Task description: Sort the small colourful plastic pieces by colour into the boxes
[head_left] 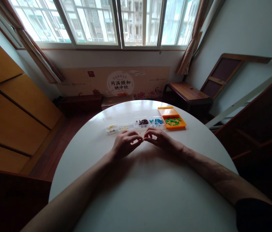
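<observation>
My left hand and my right hand meet fingertip to fingertip above the white table, both in a pinch. Whatever sits between the fingertips is too small to make out. Just beyond them stands a row of clear plastic boxes with lids raised: one with yellow pieces, one with pale yellow pieces, one with dark brown pieces and one with blue pieces. At the row's right end, an orange box holds small green pieces. A tiny yellowish piece lies near my fingers.
The round white table curves away on both sides. Behind it are a wooden chair, a printed cardboard panel and a wide window. A yellow-brown cabinet stands at left, dark wooden furniture at right.
</observation>
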`<move>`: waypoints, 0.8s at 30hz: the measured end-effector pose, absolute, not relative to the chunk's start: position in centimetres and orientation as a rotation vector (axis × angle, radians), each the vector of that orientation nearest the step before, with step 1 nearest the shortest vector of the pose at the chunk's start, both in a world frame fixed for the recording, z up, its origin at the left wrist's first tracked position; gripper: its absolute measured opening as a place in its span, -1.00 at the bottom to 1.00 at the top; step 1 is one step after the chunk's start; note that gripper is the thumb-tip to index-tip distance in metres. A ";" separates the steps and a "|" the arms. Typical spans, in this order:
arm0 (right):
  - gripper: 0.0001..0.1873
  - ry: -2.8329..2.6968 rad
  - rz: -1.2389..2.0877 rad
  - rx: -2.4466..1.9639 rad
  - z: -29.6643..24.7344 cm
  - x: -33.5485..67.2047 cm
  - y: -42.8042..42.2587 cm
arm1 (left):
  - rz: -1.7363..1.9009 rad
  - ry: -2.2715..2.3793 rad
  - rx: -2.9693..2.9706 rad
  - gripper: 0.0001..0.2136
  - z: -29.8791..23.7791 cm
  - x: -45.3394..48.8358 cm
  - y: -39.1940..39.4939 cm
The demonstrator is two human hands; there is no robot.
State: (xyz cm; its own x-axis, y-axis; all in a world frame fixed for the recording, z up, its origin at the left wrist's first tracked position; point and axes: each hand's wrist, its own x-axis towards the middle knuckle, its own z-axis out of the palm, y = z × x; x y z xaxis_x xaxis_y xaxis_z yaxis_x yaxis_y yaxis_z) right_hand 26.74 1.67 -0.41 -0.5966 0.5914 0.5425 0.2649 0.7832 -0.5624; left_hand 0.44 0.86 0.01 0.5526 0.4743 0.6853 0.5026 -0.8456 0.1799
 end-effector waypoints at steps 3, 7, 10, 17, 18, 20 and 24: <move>-0.80 -2.225 0.551 -0.643 -0.3 26.7 1.6 | -1.187 -0.850 -2.716 -0.90 0.1 0.5 0.8; -0.81 -2.236 0.534 -0.650 -0.2 26.7 1.5 | -1.174 -0.856 -2.708 -0.90 0.3 0.7 0.6; -0.80 -2.236 0.485 -0.675 -0.1 26.6 1.4 | -1.194 -0.856 -2.687 -0.91 0.4 0.6 0.6; -0.92 -2.186 0.290 -0.860 -1.0 26.7 2.1 | -1.241 -1.168 -2.506 -0.85 0.5 -0.6 1.4; -0.93 -2.179 0.269 -0.884 -1.2 26.8 2.2 | -1.247 -1.234 -2.469 -0.84 0.5 -0.9 1.6; -0.94 -2.164 0.241 -0.926 -1.4 26.9 2.5 | -1.266 -1.344 -2.395 -0.81 0.6 -1.3 2.0; -0.94 -2.136 0.209 -0.979 -1.7 27.1 2.8 | -1.304 -1.497 -2.280 -0.82 0.8 -2.1 2.6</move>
State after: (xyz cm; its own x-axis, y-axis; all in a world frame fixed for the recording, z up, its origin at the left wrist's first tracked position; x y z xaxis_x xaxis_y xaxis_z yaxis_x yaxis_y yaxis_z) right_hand 27.14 2.76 -1.65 -0.4145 0.7048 0.5757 0.5800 0.6921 -0.4296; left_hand -2.08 2.59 0.77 0.1406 0.6933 0.7068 0.7949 -0.5046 0.3369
